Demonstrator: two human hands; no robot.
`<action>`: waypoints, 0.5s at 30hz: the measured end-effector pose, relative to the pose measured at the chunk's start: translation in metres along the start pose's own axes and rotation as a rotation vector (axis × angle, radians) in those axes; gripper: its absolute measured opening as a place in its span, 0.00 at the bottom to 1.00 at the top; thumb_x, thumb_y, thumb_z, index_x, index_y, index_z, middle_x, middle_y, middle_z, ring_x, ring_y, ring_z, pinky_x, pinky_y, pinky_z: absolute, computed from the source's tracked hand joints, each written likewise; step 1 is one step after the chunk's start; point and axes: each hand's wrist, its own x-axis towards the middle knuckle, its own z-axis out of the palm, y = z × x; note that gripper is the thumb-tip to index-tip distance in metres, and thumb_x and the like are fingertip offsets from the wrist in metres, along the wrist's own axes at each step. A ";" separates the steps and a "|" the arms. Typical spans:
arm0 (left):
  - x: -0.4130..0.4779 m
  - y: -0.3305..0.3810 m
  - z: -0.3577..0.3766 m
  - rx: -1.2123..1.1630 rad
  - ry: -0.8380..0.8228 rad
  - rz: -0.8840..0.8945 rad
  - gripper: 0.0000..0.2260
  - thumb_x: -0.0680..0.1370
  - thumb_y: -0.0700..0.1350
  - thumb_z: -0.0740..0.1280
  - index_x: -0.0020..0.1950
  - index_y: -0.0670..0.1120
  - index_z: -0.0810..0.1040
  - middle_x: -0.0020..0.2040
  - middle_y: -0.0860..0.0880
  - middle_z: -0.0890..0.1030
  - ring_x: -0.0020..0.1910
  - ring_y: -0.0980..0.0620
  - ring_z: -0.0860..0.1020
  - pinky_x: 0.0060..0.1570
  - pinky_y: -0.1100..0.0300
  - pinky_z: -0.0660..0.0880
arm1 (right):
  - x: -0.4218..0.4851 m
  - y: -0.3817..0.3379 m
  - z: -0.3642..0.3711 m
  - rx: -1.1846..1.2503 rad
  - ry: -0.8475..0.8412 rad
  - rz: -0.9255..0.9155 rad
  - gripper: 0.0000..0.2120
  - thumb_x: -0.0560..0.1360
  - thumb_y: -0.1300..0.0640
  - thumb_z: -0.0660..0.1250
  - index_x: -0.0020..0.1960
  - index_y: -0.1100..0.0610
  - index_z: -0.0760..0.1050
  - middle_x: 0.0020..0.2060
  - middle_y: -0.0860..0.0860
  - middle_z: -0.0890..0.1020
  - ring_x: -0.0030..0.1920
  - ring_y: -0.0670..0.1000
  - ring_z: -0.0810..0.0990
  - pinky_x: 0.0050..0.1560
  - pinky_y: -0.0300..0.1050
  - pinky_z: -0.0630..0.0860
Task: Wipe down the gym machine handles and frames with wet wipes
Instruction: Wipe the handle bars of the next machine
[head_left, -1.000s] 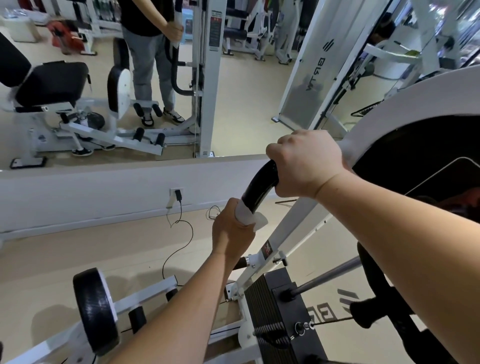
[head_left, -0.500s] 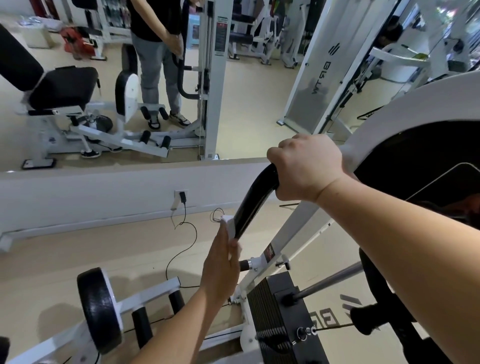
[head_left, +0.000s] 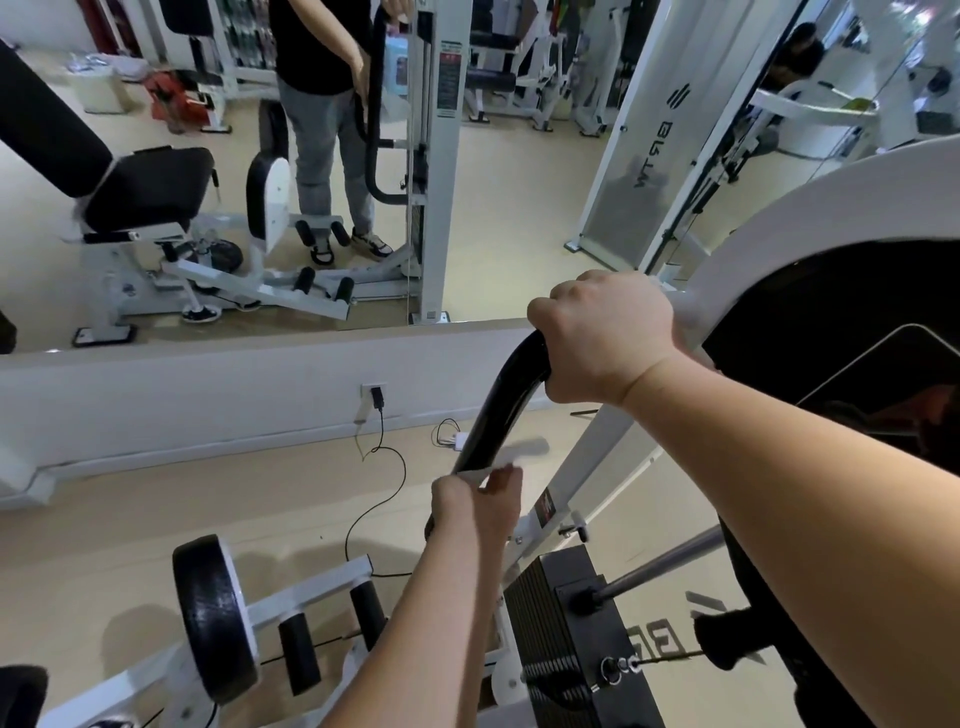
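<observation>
1. Your right hand (head_left: 605, 338) was clenched in a fist around the top of the black handle (head_left: 501, 410), knuckles up, just where the handle meets the curved white frame (head_left: 810, 208).
2. Your left hand (head_left: 475, 506) sat lower on the same handle, fingers curled round it and holding the white wet wipe (head_left: 480, 473) against the black grip; the wipe showed as a thin pale strip at the top of your fingers, partly blurred.
3. The two hands were apart, with a bare stretch of black grip between them.
4. The handle ran down and to the left from the frame, and a slanted white bar (head_left: 582, 478) with a small red-and-black sticker stood just to its right.
5. Below your left forearm stood the black weight stack (head_left: 571, 639), with a grey steel rod (head_left: 665, 564) coming out of its top toward the right.
6. At lower left lay the white leg assembly of the machine, carrying a black round pad (head_left: 208, 618) and two short black rollers (head_left: 298, 652).
7. Along the low white wall (head_left: 208, 395) ahead, a black plug sat in a socket (head_left: 375, 395) and its cable (head_left: 384, 488) looped over the beige floor.
8. Above the wall a mirror (head_left: 509, 208) showed a person in grey trousers standing at the machine, a black padded seat (head_left: 150, 184) and other white gym machines.
</observation>
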 end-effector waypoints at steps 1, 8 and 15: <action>0.006 0.008 0.010 -0.146 0.011 -0.058 0.14 0.78 0.43 0.62 0.56 0.33 0.70 0.58 0.35 0.74 0.54 0.37 0.78 0.65 0.44 0.76 | 0.000 0.000 0.000 0.001 -0.001 -0.003 0.08 0.67 0.53 0.66 0.39 0.51 0.67 0.31 0.48 0.70 0.37 0.56 0.71 0.31 0.40 0.53; -0.042 0.005 0.042 -0.092 -0.161 -0.017 0.14 0.83 0.33 0.51 0.59 0.31 0.75 0.47 0.33 0.83 0.47 0.38 0.82 0.38 0.48 0.84 | 0.001 0.002 0.002 0.064 -0.014 -0.011 0.09 0.67 0.50 0.67 0.41 0.51 0.67 0.31 0.47 0.65 0.39 0.56 0.69 0.35 0.42 0.60; 0.013 0.006 -0.019 0.031 -0.022 -0.012 0.16 0.78 0.35 0.55 0.58 0.48 0.76 0.46 0.44 0.84 0.34 0.55 0.71 0.26 0.67 0.67 | 0.001 0.001 0.004 0.043 0.012 -0.017 0.06 0.66 0.54 0.65 0.39 0.51 0.68 0.31 0.48 0.70 0.37 0.56 0.72 0.32 0.40 0.59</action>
